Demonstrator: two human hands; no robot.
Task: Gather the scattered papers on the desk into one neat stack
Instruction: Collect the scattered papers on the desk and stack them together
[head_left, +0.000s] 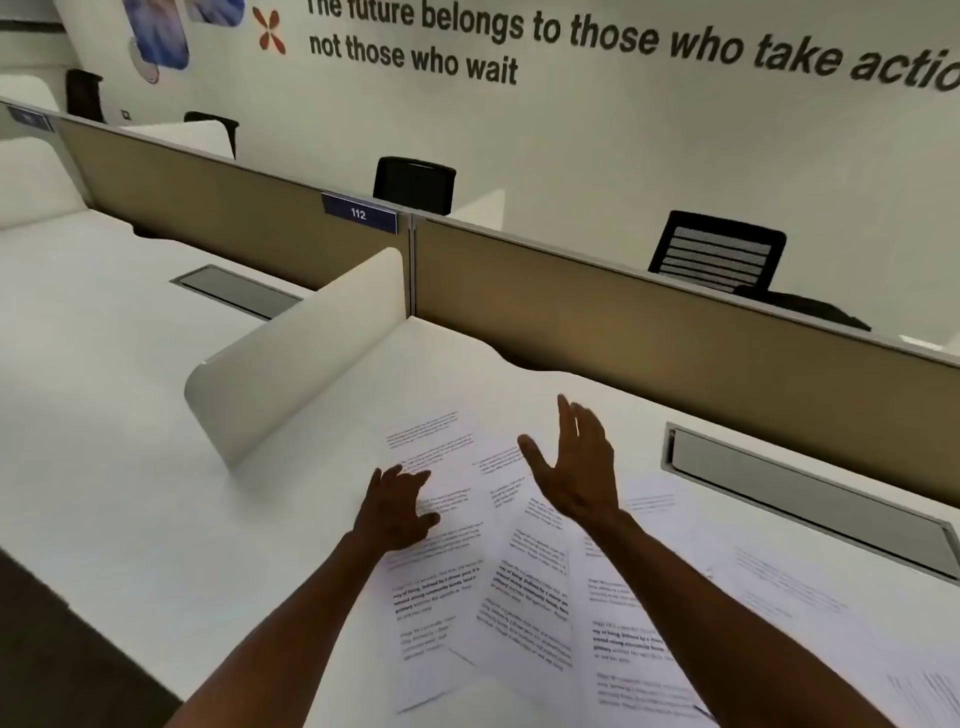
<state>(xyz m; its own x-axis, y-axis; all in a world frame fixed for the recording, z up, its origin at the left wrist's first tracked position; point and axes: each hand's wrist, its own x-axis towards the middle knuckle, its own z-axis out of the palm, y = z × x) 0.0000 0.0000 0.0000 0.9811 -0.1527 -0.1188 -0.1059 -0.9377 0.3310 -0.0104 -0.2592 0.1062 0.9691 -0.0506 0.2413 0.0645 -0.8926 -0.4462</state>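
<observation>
Printed papers (524, 582) are lying scattered and overlapping on the white worktop (156, 519), spreading from the centre toward the near right edge of view. Several sheets are sitting at different angles; no neat stack is showing.

Left hand (397, 506) is resting palm down on the left-most sheets, grip spread, fingers (415, 475) splayed flat on the paper and pinching nothing.

Right hand (576, 467) is hanging above the papers, to the right of the left hand, palm turned left and fingers pointing away toward the far side. Grip is spread wide and holding nothing; whether it is touching a sheet, I cannot tell.

A white curved divider (306, 353) is standing on the worktop to the far left of the papers. A grey cable flap (810, 493) is sitting recessed in the worktop to the far right, near the tan partition (623, 317). A blue label (359, 213) on the partition is reading 112. 2 black chairs (719, 254) are standing beyond the partition.
</observation>
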